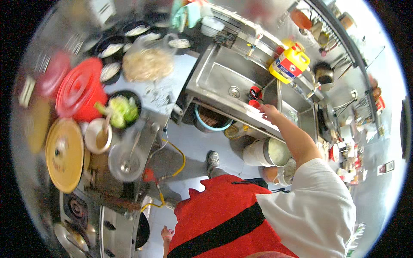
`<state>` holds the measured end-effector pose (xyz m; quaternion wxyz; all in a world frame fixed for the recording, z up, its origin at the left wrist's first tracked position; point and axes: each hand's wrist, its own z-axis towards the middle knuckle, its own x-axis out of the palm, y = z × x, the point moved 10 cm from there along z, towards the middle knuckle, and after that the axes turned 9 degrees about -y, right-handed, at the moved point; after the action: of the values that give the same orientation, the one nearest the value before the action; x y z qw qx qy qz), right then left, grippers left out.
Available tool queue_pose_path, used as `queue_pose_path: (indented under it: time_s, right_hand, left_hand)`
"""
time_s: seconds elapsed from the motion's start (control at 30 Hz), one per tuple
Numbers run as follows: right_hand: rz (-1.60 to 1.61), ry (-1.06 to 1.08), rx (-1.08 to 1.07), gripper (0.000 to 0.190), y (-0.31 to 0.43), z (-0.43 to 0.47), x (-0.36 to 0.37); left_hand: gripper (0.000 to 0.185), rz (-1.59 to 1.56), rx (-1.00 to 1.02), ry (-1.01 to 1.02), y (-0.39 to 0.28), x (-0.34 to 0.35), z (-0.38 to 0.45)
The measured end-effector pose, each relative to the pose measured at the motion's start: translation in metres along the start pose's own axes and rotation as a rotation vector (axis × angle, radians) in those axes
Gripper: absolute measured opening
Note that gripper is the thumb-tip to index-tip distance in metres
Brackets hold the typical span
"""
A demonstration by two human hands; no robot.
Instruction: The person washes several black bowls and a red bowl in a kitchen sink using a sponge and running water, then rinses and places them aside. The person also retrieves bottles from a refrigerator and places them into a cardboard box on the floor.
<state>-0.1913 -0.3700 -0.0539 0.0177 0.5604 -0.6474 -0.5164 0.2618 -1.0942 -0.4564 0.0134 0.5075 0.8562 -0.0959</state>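
Observation:
My right hand (269,114) reaches over the front rim of a stainless steel sink (226,75). Its fingertips are at a small red cup-like item (254,103); whether they grip it is unclear. Just beyond, a red and black utensil (256,92) with a long handle lies in the basin, right of the drain strainer (234,92). Low beside my red apron (226,213) hangs my left hand (167,233), with nothing visible in it and the fingers somewhat apart. A yellow jug (289,64) with a red cap stands at the sink's back ledge.
Under the sink are a blue tub (213,129) and a white bucket (256,152). Leftward, a counter holds a red lidded bin (80,90), a black bowl of green vegetables (121,111) and a yellow lid (64,154). A yellow hose (183,161) hangs beside the counter, near the floor.

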Motion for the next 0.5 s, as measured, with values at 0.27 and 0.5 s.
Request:
queue_pose_path:
  time_s: [0.27,0.5]
  right_hand:
    - [-0.026,-0.296,-0.700,0.047,0.217,0.161,-0.057]
    - [-0.306,-0.399,-0.716,0.058,0.340,0.245,-0.054]
  left_hand:
    - [0.033,0.143,0.460,-0.038,-0.217,0.213,-0.141]
    - [0.030,0.347,0.912,0.246,-0.350,0.475,-0.355]
